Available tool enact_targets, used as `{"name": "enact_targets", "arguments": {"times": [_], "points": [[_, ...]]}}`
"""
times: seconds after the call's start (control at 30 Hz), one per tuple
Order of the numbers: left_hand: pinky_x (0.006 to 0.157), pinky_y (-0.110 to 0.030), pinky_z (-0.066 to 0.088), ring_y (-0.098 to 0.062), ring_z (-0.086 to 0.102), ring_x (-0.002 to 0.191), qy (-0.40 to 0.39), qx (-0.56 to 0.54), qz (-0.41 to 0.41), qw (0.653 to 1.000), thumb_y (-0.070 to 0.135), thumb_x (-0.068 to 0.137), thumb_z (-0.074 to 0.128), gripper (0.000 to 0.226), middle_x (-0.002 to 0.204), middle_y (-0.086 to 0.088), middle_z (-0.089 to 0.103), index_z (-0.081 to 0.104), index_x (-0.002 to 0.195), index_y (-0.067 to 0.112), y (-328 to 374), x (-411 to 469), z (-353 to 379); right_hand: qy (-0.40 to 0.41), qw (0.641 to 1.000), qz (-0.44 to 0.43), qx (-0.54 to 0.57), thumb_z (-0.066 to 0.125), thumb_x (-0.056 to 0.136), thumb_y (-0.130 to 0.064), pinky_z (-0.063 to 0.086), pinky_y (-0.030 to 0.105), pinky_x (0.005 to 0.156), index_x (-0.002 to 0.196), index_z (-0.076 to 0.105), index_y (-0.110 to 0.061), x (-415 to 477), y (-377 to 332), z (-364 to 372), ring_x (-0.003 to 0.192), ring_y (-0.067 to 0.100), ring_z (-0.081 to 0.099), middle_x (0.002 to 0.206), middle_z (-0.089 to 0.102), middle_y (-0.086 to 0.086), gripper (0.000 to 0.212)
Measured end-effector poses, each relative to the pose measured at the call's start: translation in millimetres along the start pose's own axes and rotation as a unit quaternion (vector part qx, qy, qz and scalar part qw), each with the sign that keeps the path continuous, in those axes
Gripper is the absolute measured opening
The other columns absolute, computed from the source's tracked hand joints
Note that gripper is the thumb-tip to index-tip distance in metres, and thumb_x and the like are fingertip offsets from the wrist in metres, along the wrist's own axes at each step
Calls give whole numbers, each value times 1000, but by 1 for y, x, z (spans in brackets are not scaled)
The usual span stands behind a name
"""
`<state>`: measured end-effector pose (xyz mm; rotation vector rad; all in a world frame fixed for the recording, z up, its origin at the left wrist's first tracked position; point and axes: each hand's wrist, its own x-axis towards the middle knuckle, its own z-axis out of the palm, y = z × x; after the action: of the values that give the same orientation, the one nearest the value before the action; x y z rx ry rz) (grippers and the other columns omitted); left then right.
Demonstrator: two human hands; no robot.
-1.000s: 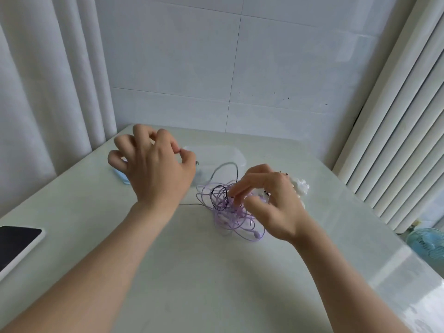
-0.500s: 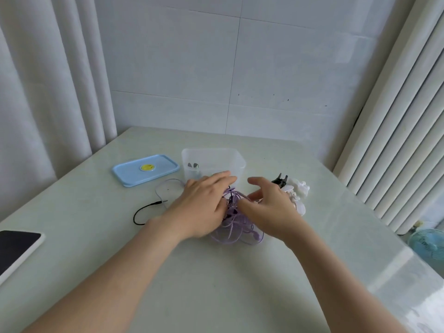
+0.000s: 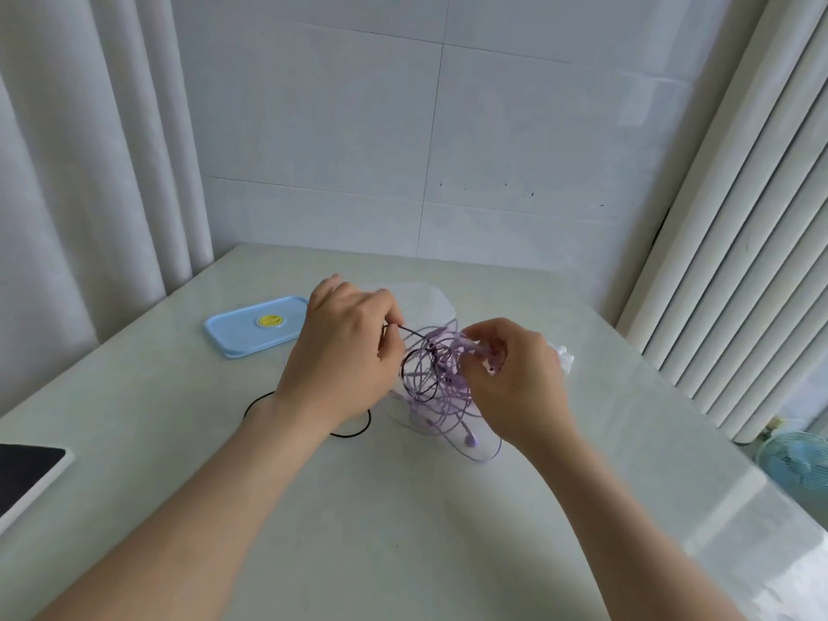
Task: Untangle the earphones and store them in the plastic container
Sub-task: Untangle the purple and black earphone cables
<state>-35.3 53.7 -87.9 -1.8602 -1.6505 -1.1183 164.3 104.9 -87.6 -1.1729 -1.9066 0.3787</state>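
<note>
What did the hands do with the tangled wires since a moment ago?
Both hands rose off the table, lifting the tangle. The left hand now pinches the black cord; the right hand pinches the purple cords. The blue lid, plastic container and tablet stayed put.

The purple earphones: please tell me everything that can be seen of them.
The purple earphones are a thin, glossy cable in a loose tangle of loops, with one earbud low at the front. A black cable winds through them. The right hand pinches the upper strands and holds them up; the lower loops lie on the table. The left hand pinches the black cable.
</note>
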Motion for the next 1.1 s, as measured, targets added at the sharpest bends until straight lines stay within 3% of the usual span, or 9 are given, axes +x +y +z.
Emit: {"name": "enact_targets", "arguments": {"times": [0.1,0.27,0.4,0.53,0.7,0.77,0.87,1.0,1.1], "points": [[68,-40,40,-27,53,71,14,-62,-87,994,5,93,56,6,73,3,57,55,93,11,0,2,-1,50,998,-29,-17,75,88,-10,35,7,73,95,71,-25,3,6,1,80,4,60,81,66,-19,17],[66,-38,35,-24,50,72,74,-144,-225,961,5,99,49,4,74,4,53,50,96,8,-6,3,-1,127,990,-46,-45,72,83,-3,36,33,69,88,62,-22,6,14,-1,81,22,56,81,64,-11,22],[66,-38,48,-22,56,71,-81,-134,-230,961,31,94,60,17,67,7,60,53,80,24,-6,0,-2,107,993,-17,-51,66,89,-13,39,36,58,93,53,-18,4,13,-2,65,15,52,66,59,-9,14],[60,-31,46,-8,47,52,-235,-106,-148,955,67,93,63,46,51,12,51,69,66,29,-2,-4,-2,38,998,32,-41,55,94,-13,31,41,62,105,46,-19,4,19,3,79,34,50,76,63,3,15],[56,-23,44,-7,56,48,-310,-199,-163,915,50,100,65,27,57,-1,68,75,84,30,11,-1,-7,-4,999,35,18,45,91,-2,32,16,62,107,39,-23,3,17,6,88,29,63,80,75,0,27],[54,-21,42,-9,60,51,-363,-219,-191,885,36,104,61,9,62,-2,73,70,104,35,16,-2,-10,-15,998,27,52,44,93,0,42,20,66,105,39,-21,1,9,3,81,14,68,73,76,-3,25],[65,-25,48,-18,69,59,-399,-282,-223,844,10,99,49,40,69,-9,77,59,125,39,18,-2,-12,-23,997,11,72,44,95,-3,51,33,70,103,40,-23,-2,5,0,77,12,68,72,76,-3,22],[69,-35,54,-27,75,74,-330,-359,-268,831,17,102,62,9,84,-7,74,69,105,17,18,-1,-8,-48,997,-33,53,50,97,-7,50,36,65,94,43,-28,-1,5,-1,74,15,61,74,71,-1,23],[71,-33,53,-18,67,74,-293,-346,-259,853,43,100,68,37,81,-9,70,67,90,7,13,-1,-4,-69,995,-70,19,53,94,-1,34,20,54,91,49,-25,-3,3,-1,67,9,47,65,58,-3,25]]}}
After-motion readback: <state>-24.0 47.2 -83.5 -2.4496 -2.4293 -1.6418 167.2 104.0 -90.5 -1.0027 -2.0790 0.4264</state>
